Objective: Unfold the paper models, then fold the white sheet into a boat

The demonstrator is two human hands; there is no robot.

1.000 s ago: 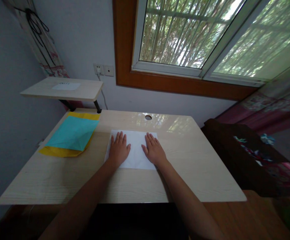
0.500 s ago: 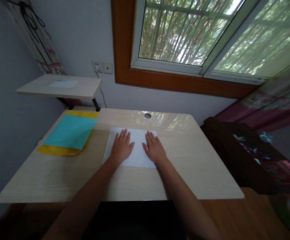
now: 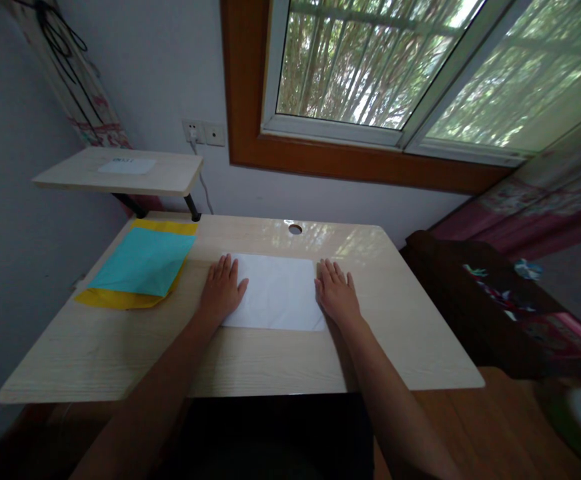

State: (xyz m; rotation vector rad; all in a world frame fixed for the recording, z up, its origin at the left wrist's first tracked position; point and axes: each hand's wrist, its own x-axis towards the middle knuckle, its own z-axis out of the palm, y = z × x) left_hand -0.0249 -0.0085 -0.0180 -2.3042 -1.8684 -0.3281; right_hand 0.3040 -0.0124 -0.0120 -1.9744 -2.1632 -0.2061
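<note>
A white sheet of paper [image 3: 280, 293] lies flat on the pale wooden desk [image 3: 280, 370], with faint creases in its surface. My left hand [image 3: 221, 287] rests flat along the sheet's left edge, fingers stretched out and pointing away from me, the thumb over the paper. At the sheet's right edge is my right hand [image 3: 337, 290], palm down with its fingers extended, mostly on the desk beside the paper. Neither hand grips anything.
Turquoise paper [image 3: 143, 260] lies on yellow paper [image 3: 115, 299] at the desk's left. Behind it stands a small raised shelf [image 3: 70, 172] bearing a white label [image 3: 127, 166]. A round cable hole [image 3: 295, 229] is near the back edge. Dark furniture [image 3: 475, 313] stands to the right.
Both hands have slid outward, the left one leftward and the right one rightward, from the paper's surface to its side edges. The sheet has shifted slightly to the right.
</note>
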